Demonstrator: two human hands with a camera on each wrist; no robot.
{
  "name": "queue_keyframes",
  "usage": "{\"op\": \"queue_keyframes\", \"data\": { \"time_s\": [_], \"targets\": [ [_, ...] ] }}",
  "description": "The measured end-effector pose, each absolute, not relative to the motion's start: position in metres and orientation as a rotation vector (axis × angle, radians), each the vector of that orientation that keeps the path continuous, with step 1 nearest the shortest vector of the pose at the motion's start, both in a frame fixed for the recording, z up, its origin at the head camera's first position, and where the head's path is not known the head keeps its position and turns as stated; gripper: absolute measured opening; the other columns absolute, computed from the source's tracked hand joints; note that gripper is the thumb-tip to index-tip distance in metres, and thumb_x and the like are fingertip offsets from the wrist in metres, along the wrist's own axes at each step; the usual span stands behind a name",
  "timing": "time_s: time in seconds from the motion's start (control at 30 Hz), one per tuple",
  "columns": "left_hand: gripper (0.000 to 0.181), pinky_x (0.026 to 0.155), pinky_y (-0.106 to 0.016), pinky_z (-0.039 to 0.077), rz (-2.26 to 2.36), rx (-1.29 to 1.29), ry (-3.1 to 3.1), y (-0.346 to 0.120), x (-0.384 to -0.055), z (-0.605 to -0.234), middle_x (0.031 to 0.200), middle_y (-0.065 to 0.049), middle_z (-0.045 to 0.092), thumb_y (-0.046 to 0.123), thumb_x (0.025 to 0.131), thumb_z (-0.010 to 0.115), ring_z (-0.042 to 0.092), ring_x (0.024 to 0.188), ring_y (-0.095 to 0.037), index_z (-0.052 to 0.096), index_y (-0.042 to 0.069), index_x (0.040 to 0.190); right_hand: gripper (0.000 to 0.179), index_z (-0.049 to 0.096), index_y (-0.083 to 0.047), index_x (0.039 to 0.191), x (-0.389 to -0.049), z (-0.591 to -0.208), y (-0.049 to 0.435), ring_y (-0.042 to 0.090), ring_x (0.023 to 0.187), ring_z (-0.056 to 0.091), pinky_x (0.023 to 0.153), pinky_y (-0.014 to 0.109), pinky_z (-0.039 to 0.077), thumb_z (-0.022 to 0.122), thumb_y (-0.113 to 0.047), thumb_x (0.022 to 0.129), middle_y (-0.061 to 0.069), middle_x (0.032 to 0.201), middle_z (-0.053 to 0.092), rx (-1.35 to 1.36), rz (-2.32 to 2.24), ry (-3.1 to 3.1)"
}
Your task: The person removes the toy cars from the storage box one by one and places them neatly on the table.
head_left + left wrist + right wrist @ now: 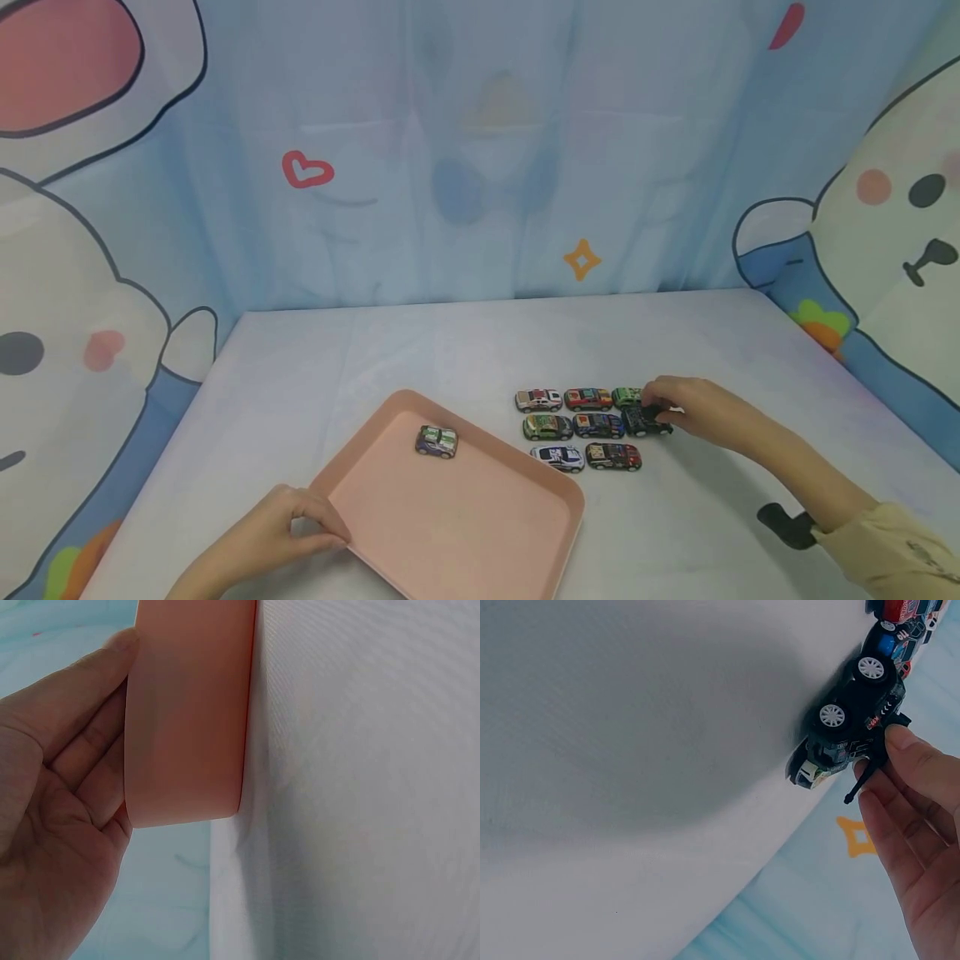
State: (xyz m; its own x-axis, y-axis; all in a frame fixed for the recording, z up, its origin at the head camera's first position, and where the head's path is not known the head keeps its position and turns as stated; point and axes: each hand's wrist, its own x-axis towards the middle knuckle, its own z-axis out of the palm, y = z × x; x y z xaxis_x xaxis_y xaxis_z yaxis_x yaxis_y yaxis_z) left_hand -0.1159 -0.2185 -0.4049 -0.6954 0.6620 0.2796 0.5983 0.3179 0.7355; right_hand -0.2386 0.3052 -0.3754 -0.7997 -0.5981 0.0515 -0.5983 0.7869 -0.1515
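Observation:
My left hand (273,532) grips the left side of a pink rectangular tray (450,525); in the left wrist view the thumb lies at the rim of its wall (187,712), and the fingertips are hidden behind it. One small green-and-white toy car (436,442) sits inside the tray near its far corner. On the right, my right hand (697,408) pinches a black toy car (855,705) by the dark barrel-like part on its roof. This car is at the right end of the middle row of toy cars, its white-hubbed wheels facing the right wrist camera.
Several toy cars stand in rows right of the tray, among them a red one (588,399), a blue one (598,426) and a white one (558,457) close to the tray's edge. A green car (627,397) stands behind the black one. A cartoon-printed cloth (480,250) hangs behind the white table (337,358).

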Motion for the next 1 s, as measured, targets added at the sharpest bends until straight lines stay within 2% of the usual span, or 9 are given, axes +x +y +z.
{"op": "queue_keyframes", "data": {
  "time_s": [1.0],
  "targets": [
    [0.005, 0.069, -0.027, 0.053, 1.339, 1.174, 2.485, -0.2186, -0.1155, -0.4041, 0.085, 0.007, 0.068, 0.009, 0.081, 0.072, 0.064, 0.078, -0.009, 0.073, 0.011, 0.086, 0.028, 0.065, -0.008, 0.089, -0.2415, -0.3764, 0.3091, 0.022, 0.083, 0.063, 0.069, 0.033, 0.053, 0.076, 0.009, 0.069, -0.001, 0.086, 0.062, 1.047, 0.207, -2.964]
  ]
}}
